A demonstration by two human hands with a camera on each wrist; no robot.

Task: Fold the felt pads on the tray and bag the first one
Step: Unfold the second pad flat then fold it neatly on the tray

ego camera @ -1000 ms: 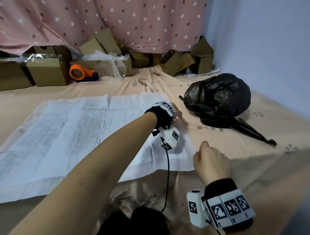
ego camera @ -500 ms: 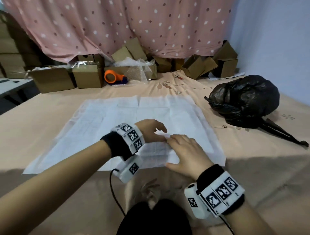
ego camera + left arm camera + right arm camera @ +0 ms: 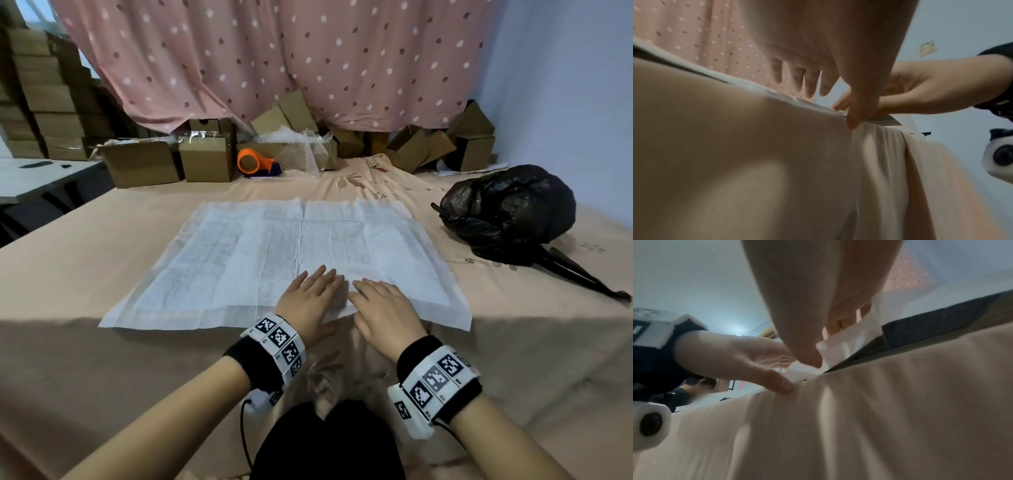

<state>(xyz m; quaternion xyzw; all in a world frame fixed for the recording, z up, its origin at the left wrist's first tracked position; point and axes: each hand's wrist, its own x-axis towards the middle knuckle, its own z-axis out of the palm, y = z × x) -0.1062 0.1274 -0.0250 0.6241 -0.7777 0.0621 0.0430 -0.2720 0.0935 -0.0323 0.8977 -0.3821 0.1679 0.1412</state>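
One white felt pad (image 3: 274,246) lies spread flat on the peach-clothed table (image 3: 102,257). Both hands lie side by side on its near edge, fingers straight. My left hand (image 3: 313,291) lies palm down just left of my right hand (image 3: 380,301). In the left wrist view the left thumb (image 3: 855,116) touches the cloth at the pad's edge (image 3: 777,94). In the right wrist view the right thumb (image 3: 807,353) presses on the slightly rumpled pad (image 3: 840,344). A stuffed black plastic bag (image 3: 507,212) sits to the right. No tray shows.
Cardboard boxes (image 3: 144,164), an orange tape dispenser (image 3: 251,161) and bubble wrap (image 3: 301,147) line the far edge under a pink dotted curtain. More boxes are stacked at the far left. Bare cloth surrounds the pad.
My left hand came back from the pad's far right corner to its near edge. The right hand uncurled from a fist. Both now lie flat together on the pad.
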